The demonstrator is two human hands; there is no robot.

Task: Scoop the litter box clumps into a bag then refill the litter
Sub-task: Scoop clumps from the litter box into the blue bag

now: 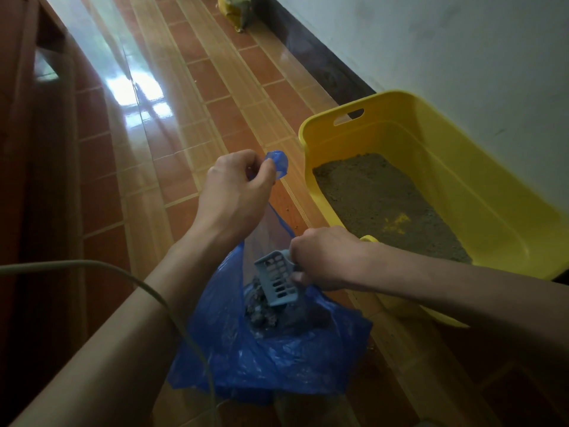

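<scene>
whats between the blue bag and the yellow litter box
In the head view, only a bare strip of tiled floor separates the blue bag from the litter box.

The scoop's handle is hidden inside the right hand point(326, 257), so only the slotted head of the scoop point(277, 280) shows. The grey clumps point(260, 309) in the blue bag point(277, 355) are too dim to count. The left hand point(234, 192) covers part of the bag's handle. The right forearm crosses the near corner of the yellow litter box point(462, 174). The yellow sack point(235, 10) is cut off by the top edge, its print unreadable.
</scene>
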